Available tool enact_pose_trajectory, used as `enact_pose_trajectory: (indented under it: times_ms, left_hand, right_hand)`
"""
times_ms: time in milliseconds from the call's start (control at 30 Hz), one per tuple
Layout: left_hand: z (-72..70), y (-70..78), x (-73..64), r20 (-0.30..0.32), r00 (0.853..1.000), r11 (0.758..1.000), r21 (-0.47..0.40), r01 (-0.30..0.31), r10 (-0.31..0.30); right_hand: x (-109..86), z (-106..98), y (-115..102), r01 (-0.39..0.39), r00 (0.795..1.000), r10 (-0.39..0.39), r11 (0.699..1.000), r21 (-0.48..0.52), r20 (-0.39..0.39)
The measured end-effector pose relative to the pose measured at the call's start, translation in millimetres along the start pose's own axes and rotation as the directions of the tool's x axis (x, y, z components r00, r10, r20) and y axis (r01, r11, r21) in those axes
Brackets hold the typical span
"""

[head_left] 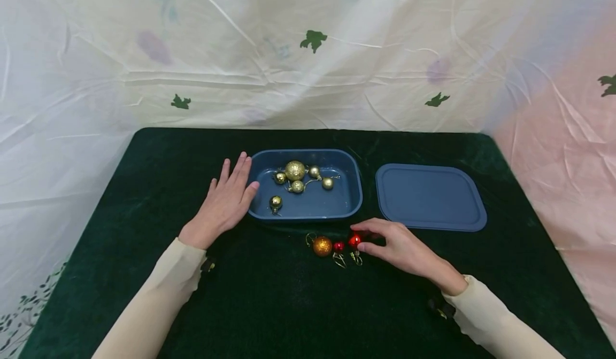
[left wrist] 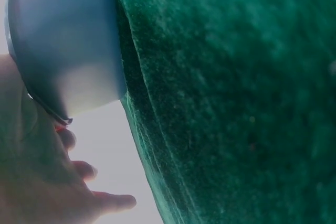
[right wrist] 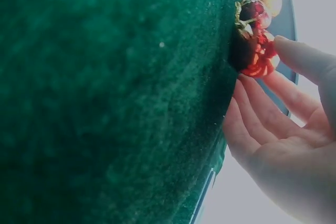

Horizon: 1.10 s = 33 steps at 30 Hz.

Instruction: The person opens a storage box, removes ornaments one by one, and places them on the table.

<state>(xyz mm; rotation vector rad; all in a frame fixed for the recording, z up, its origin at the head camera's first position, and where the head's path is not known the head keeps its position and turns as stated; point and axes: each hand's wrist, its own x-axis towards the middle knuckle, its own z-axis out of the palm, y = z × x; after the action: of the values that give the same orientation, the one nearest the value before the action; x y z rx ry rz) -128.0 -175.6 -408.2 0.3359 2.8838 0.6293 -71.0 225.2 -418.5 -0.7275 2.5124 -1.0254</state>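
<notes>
My left hand (head_left: 224, 198) lies with straight fingers against the left rim of a blue plastic box (head_left: 317, 207), thumb over the edge. The left wrist view shows the box's outer wall (left wrist: 68, 35) beside that hand. Several gold baubles sit inside the box, a large glittery one (head_left: 295, 170) among them. In front of the box my right hand (head_left: 401, 246) pinches a shiny red bauble (head_left: 355, 240) between thumb and fingers, low over the cloth. Directly left of it are a smaller red bauble (head_left: 339, 246) and an orange glitter bauble (head_left: 322, 246), both with gold string loops.
A blue lid (head_left: 431, 196) lies flat to the right of the box, behind my right hand. Dark green cloth (head_left: 289, 305) covers the table. A pale patterned curtain (head_left: 269, 81) hangs behind the table's far edge and along both sides.
</notes>
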Motion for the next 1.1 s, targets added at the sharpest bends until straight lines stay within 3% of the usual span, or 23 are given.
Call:
enact_pose_trajectory:
  times_ms: [133,300,600,900,1100]
  left_hand:
    - [-1.2,0.6,-0.3,0.009,1.000,1.000,-0.010,0.002,-0.002]
    - [-1.1,-0.3,-1.0,0.013,1.000,1.000,-0.027,0.008,-0.008]
    - [1.9,1.1,0.8,-0.003,1.000,1.000,-0.026,0.007,-0.007]
    - [2.8,1.5,0.3,-0.003,1.000,1.000,-0.028,0.008,-0.008]
    - [3.0,1.1,0.6,-0.005,1.000,1.000,-0.024,0.013,-0.013]
  right_hand:
    - [-5.2,-4,-3,0.023,0.999,-0.023,1.000,0.013,-0.031]
    - [-9.1,-10,-7,0.056,0.990,-0.055,0.998,0.002,-0.132]
    - [1.6,-15,-20,0.178,0.927,-0.169,0.984,-0.004,-0.336]
    - [27.0,-15,-35,0.230,0.906,-0.205,0.973,0.023,-0.371]
    - [51.0,-19,-52,0.292,0.905,-0.275,0.956,0.005,-0.325]
